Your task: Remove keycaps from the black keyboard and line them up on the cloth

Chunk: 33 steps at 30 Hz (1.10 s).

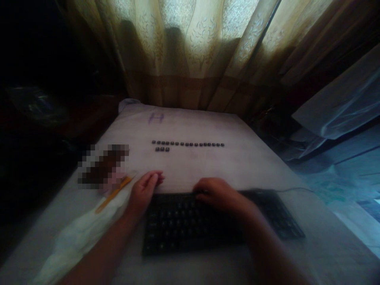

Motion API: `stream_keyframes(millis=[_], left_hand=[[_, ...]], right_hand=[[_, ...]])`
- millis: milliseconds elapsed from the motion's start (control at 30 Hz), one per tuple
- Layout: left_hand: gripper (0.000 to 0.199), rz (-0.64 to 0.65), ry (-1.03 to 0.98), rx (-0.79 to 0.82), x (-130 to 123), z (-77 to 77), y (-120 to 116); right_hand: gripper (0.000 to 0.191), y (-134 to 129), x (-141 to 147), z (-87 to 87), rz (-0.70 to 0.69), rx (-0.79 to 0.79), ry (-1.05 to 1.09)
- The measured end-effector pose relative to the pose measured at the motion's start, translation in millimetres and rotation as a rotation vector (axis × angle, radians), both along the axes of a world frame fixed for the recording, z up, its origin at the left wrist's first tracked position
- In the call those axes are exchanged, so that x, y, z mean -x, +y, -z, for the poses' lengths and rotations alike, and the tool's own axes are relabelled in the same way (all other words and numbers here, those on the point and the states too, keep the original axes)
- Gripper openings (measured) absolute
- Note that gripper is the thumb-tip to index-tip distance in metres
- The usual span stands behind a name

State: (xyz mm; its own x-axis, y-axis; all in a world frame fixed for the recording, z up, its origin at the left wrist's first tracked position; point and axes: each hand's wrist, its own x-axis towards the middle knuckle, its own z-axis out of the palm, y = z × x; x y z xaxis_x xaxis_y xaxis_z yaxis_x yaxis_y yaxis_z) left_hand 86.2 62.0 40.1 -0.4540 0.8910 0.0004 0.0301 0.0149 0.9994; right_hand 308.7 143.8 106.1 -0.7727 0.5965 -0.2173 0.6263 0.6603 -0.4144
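A black computer keyboard point(178, 225) lies across the near part of the table, partly covered by my right forearm. My right hand point(216, 192) rests over its upper edge, near the middle, with the fingers curled down and together; what is under the fingertips is hidden. Just off the keyboard's top left corner is my left hand point(147, 185), its fingers bent and pressed together, with any small thing in them not visible. Farther back, loose black keycaps stand in a long row point(191, 144), with a shorter row of three keycaps point(162, 149) in front of its left end.
To the left lie a crumpled white cloth point(80, 233), a thin orange-yellow stick point(114, 194) and a pixelated item point(103, 166). A cable point(297, 189) runs off rightward from the keyboard. Beyond the pale covered table point(208, 122) hangs a patterned curtain point(202, 43).
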Motion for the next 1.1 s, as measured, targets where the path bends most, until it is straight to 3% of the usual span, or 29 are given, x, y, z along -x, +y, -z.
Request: stream_keyframes(millis=[167,367,533,633,733,933,1000,1100], left_hand=[[0.036,0.044,0.126,0.003,-2.0,-0.5,-2.0],[0.021,0.265,0.611,-0.152,-5.1,-3.3,-8.8],[0.015,0.307,0.651,-0.192,-5.1,-3.5,-7.8],[0.016,0.292,0.568,-0.107,-5.1,-3.6,-7.1],[0.016,0.244,0.464,-0.031,-4.8,-4.3,-6.9],[0.019,0.209,0.363,-0.001,-3.6,-6.7,-7.5],[0.018,0.238,0.391,-0.018,-4.4,-7.0,-8.2],[0.017,0.3,0.441,-0.064,-6.5,-6.4,-8.7]], right_hand=[[0.012,3.4,0.5,4.9,0.05,-0.101,0.136],[0.013,-7.1,13.4,5.4,-0.025,-0.151,0.325],[0.014,-11.8,17.4,3.0,-0.019,-0.14,0.312],[0.015,-8.8,9.3,-3.2,0.024,-0.056,0.241],[0.018,-3.4,-0.3,-7.1,0.089,0.145,0.22],[0.021,2.4,4.6,3.7,0.343,0.575,0.692],[0.022,-0.2,13.2,10.4,0.381,0.623,0.802],[0.023,-8.0,27.2,19.8,0.426,0.566,0.89]])
